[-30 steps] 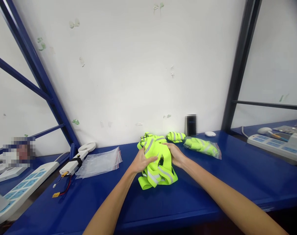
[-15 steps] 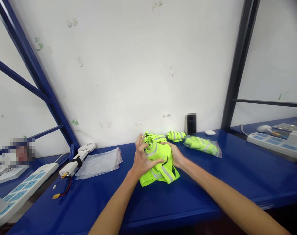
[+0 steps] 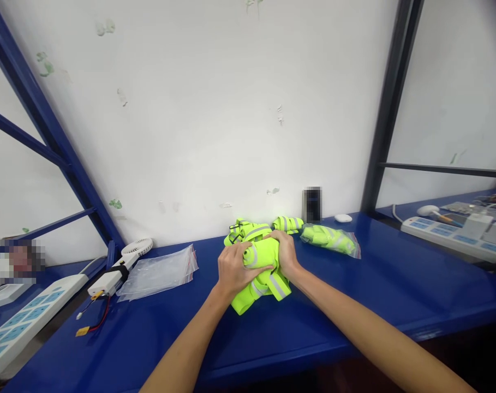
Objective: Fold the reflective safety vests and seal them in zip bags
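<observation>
My left hand (image 3: 232,271) and right hand (image 3: 287,254), head view, both gripping a rolled yellow-green reflective strap bundle (image 3: 264,252), just below frame centre. Loose straps trail below it over the table (image 3: 378,275). More strapping (image 3: 248,230) sits right behind. Small roll (image 3: 287,224) and bagged bundle (image 3: 332,240) right of centre; clear bags (image 3: 160,277) lower left.

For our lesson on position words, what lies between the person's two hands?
The head view shows a striped yellow-green roll, held between the left hand and right hand.
</observation>
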{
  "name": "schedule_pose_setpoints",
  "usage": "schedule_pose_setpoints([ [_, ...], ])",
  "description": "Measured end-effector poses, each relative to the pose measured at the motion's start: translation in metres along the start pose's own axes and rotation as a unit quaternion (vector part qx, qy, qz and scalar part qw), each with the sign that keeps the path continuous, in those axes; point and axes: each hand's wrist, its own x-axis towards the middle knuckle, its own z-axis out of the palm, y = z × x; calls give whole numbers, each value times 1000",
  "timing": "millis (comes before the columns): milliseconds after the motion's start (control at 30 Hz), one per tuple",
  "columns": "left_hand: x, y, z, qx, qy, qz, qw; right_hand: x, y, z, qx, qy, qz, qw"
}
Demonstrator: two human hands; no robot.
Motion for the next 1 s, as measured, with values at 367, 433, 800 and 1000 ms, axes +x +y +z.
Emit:
schedule_pose_setpoints([
  [367, 13, -2, -13, 22, 90, -127, 987, -27, -3, 1, -162, -202, -267, 928],
  [433, 13, -1, -12, -8, 72, -143, 987, -21, -1, -2, -172, -225, -257, 924],
  [800, 14, -1, -5, -150, 33, -213, 965, -12, -2, 2, -81, -211, -104, 969],
  [1000, 13, -8, -5, -85, 54, -143, 985, -16, -11, 3, 18, -234, -50, 971],
])
